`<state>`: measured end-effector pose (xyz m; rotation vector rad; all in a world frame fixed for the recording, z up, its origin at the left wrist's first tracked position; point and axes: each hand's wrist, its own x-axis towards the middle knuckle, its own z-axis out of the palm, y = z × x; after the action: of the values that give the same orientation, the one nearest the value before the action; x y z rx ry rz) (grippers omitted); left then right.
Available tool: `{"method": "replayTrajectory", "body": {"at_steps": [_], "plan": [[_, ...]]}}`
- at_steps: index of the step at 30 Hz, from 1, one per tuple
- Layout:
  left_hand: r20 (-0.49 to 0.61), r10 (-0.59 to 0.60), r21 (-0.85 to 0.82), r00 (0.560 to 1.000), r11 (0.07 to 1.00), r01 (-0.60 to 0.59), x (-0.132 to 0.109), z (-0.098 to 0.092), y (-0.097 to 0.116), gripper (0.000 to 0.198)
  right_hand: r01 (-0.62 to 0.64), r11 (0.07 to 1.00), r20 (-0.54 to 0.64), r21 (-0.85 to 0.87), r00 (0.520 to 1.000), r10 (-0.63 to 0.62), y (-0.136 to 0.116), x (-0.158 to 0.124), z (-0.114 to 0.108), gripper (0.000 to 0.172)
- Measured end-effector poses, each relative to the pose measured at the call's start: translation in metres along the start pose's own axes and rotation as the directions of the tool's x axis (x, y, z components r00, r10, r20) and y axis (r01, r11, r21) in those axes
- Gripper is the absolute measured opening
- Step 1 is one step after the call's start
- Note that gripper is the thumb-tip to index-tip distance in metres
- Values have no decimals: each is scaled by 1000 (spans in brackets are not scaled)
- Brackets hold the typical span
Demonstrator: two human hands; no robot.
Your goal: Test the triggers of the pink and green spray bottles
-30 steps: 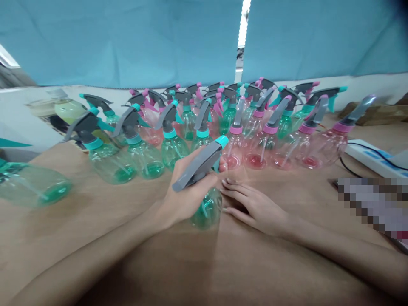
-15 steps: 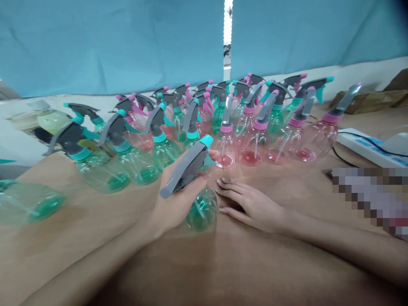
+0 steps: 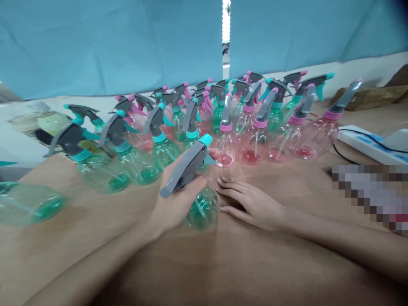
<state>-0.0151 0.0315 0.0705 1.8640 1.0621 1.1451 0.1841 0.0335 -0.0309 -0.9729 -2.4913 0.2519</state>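
My left hand (image 3: 174, 199) is wrapped round the neck of a green spray bottle (image 3: 201, 209) with a grey trigger head (image 3: 186, 166) and a teal nozzle, standing on the brown table (image 3: 223, 263). My right hand (image 3: 250, 202) lies flat on the table just right of that bottle, fingers stretched out towards its base and holding nothing. Behind both hands stand rows of green spray bottles (image 3: 137, 163) on the left and pink spray bottles (image 3: 256, 148) on the right.
A green bottle (image 3: 28, 206) lies at the far left edge. A white power strip (image 3: 366, 142) with a black cable sits at the right, with a blurred patch in front of it. A brown cardboard piece (image 3: 369, 95) lies at the back right. A blue curtain hangs behind.
The view has shifted a little to the right since a second ago. Both hands and the held bottle stay as they were.
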Motion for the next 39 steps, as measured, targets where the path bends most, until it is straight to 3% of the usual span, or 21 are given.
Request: {"method": "replayTrajectory", "body": {"at_steps": [4, 15, 25, 39], "plan": [[17, -8, -5, 1000, 1000, 8, 0, 0, 1, 34, -5, 1000, -15, 18, 1000, 5, 1, -1, 1, 49], [-92, -34, 42, 995, 998, 38, -5, 3, -1, 36, 9, 998, -42, 56, 999, -7, 3, -1, 4, 48], [-43, 27, 7, 999, 1000, -27, -1, 2, -2, 39, 7, 1000, -24, 22, 1000, -6, 2, 0, 3, 49], [-66, -20, 17, 998, 1000, 21, -4, 4, -2, 38, 16, 998, -54, 58, 998, -13, 2, 0, 5, 47]]}}
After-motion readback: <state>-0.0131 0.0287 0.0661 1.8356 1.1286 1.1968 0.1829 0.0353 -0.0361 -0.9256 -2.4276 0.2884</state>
